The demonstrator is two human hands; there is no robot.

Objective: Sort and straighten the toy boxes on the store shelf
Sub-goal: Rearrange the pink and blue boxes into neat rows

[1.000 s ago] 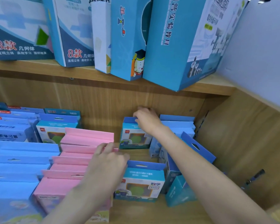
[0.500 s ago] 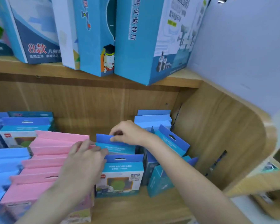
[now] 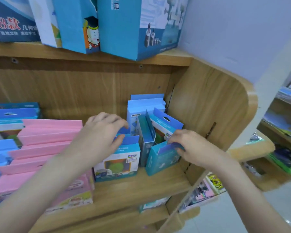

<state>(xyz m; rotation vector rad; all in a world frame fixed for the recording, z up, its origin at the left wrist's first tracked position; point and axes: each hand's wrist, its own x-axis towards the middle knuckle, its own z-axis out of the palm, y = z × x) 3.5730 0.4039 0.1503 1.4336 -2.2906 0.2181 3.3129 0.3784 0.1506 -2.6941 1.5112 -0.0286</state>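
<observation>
Small blue toy boxes stand on the wooden shelf [image 3: 141, 185]. My left hand [image 3: 101, 132] holds the blue hang tab of the box behind the front blue box [image 3: 118, 163], thumb under and fingers over it. My right hand [image 3: 188, 145] pinches the top flap of a tilted teal box [image 3: 160, 160] at the shelf's right end. Behind it, two more blue boxes [image 3: 165, 125] lean at odd angles, and pale blue boxes [image 3: 144, 105] stand against the back.
Rows of pink boxes [image 3: 45, 142] and blue boxes [image 3: 5, 118] fill the shelf's left side. Tall blue cartons [image 3: 121, 26] overhang the upper shelf. The curved wooden side panel [image 3: 208, 111] closes the right end. Lower shelves hold other goods.
My right hand has left the rear blue box and moved right onto the tilted teal box. My left hand has gone from the pink boxes to the blue box's tab. The view shifted right.
</observation>
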